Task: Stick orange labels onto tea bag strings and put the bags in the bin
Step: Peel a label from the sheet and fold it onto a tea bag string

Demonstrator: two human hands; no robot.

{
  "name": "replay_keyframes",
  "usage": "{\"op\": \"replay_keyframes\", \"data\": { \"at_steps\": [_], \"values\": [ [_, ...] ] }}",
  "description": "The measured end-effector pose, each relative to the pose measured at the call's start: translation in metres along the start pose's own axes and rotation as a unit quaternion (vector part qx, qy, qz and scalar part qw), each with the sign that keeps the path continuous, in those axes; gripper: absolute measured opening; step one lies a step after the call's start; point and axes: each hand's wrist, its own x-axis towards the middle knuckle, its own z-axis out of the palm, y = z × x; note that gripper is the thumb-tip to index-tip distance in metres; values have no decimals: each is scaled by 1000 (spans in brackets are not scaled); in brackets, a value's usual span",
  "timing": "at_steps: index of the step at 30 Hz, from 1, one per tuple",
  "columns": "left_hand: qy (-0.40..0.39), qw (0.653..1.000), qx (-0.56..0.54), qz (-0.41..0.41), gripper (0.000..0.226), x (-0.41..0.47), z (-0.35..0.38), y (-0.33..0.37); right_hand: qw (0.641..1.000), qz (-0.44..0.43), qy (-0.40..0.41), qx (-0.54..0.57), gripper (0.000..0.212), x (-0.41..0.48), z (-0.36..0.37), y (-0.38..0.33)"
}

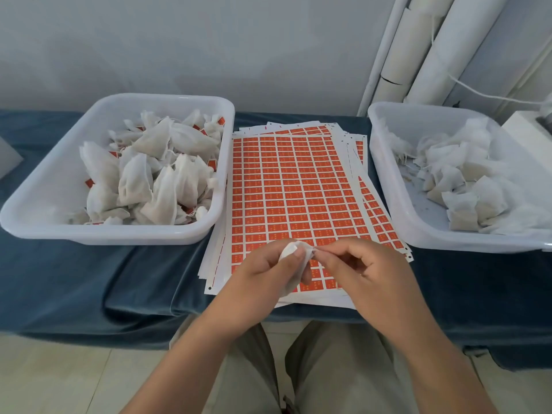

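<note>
A stack of sheets of orange labels (298,186) lies in the middle of the table. Above its near edge my left hand (263,273) grips a white tea bag (291,252). My right hand (364,270) pinches the bag's top corner or string right beside the left thumb; which of the two I cannot tell. The white bin on the left (59,174) holds a pile of tea bags with orange labels showing among them. The white bin on the right (388,162) holds tea bags on which no labels show.
A blue cloth (89,279) covers the table and hangs over its near edge. White rolls (424,49) lean against the wall at the back right. A white box (525,127) stands behind the right bin. My knees are under the table edge.
</note>
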Motion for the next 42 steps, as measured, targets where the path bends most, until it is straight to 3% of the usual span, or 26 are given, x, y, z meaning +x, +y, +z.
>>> {"op": "replay_keyframes", "data": {
  "at_steps": [5,10,12,15,17,21,25,28,30,32,34,36,39,42],
  "values": [
    [10,1000,-24,-4,44,-6,6,-8,996,33,-59,-58,37,-1,-3,11],
    [-46,996,-49,54,20,-16,20,-11,965,150,-97,190,32,-7,8,16],
    [-32,996,-32,76,21,-19,25,-13,926,185,-131,303,35,-11,11,20],
    [-20,993,-99,55,37,-22,26,-13,823,191,-166,508,39,-17,12,29],
    [-13,995,-83,53,38,-22,26,-12,770,191,-158,589,42,-18,16,30],
    [10,995,-98,20,38,-22,21,-10,768,154,-110,612,36,-15,24,30],
    [0,988,-150,-25,40,-24,20,-13,701,161,-113,685,27,-14,30,28],
    [-6,982,-186,-44,46,-27,23,-17,699,146,-85,694,23,-17,39,24],
    [13,988,-150,-43,43,-30,24,-20,699,129,-68,700,31,-16,40,22],
    [83,994,-57,-33,31,-33,19,-27,686,126,-44,716,31,-11,35,20],
    [192,980,0,-54,25,-37,8,-31,711,137,-16,690,26,-4,27,20],
    [253,965,-19,-73,32,-41,-5,-36,776,149,13,613,25,3,21,21],
    [285,944,-124,-108,44,-46,-18,-44,875,159,60,453,37,13,26,20],
    [313,890,-282,-173,26,-42,-28,-52,945,155,47,284,32,18,48,16]
  ]
}}
